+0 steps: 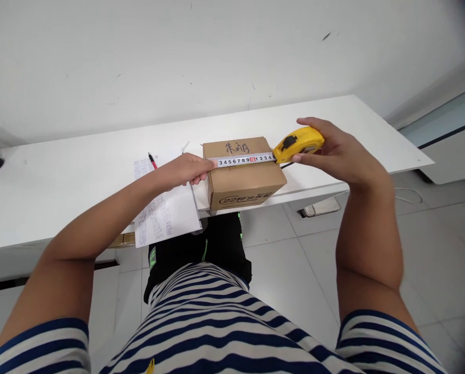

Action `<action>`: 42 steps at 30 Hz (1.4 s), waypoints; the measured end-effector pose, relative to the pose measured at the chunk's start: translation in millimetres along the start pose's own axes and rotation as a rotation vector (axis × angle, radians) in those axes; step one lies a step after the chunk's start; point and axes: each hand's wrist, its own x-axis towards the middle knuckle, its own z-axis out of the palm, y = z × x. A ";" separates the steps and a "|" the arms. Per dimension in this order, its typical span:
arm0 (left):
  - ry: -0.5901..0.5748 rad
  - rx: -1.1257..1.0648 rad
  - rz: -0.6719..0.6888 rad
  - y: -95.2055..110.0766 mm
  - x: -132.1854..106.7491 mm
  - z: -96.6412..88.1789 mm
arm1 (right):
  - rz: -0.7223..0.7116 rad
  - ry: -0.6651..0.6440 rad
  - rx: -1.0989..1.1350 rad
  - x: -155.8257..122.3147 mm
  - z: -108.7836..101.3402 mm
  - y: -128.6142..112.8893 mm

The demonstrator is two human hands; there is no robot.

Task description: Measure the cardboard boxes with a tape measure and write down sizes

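Note:
A brown cardboard box [248, 183] with handwriting on its top sits at the front edge of the white table. Across its top lies the silver blade of a yellow tape measure [304, 139], with the numbers facing up. My left hand [191, 170] is closed, pinching the blade's end at the box's left edge. My right hand [333, 150] grips the yellow case just past the box's right edge, thumb below and fingers above. Written paper sheets [168, 218] lie partly under my left forearm and overhang the table edge.
A red and black pen [152, 161] rests on the papers. The white table [80, 176] runs along a white wall [201, 62]. Below the table, a pale flat object [322, 207] lies on the tiled floor, with a thin cable [411, 195] farther right.

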 end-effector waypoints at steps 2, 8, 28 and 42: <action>0.009 -0.003 0.004 -0.2 -0.5 0.2 | 0.006 0.007 -0.033 -0.6 -0.2 -1.2; -0.021 0.023 -0.034 -8.7 1.7 -2.4 | -0.010 0.046 -0.108 -3.9 -8.2 7.1; -0.156 -0.077 0.034 -20.1 10.1 -3.8 | -0.003 0.086 -0.084 -7.8 -2.6 9.8; -0.038 0.084 0.370 -31.9 -100.0 11.9 | -0.827 0.381 -0.124 -85.0 74.0 -59.8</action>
